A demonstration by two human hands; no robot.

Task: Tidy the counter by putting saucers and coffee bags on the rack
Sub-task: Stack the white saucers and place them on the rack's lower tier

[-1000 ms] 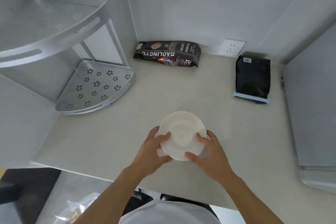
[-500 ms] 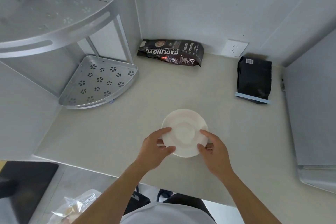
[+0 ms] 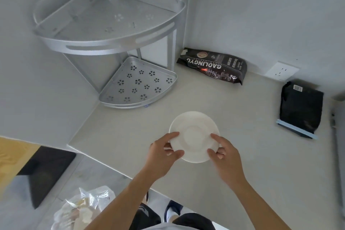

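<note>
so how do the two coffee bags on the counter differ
The printed coffee bag carries large white lettering and a cup picture; the plain black coffee bag shows only a small white label. The printed one lies lengthwise along the back wall near the rack; the plain one lies farther right, pointing away from the wall. Only the plain one has a pale blue strip across its near end. Both are dark, lie flat and are untouched.

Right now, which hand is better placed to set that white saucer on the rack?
Left hand. It already grips the saucer on the side facing the rack; the right hand holds the far side.
</note>
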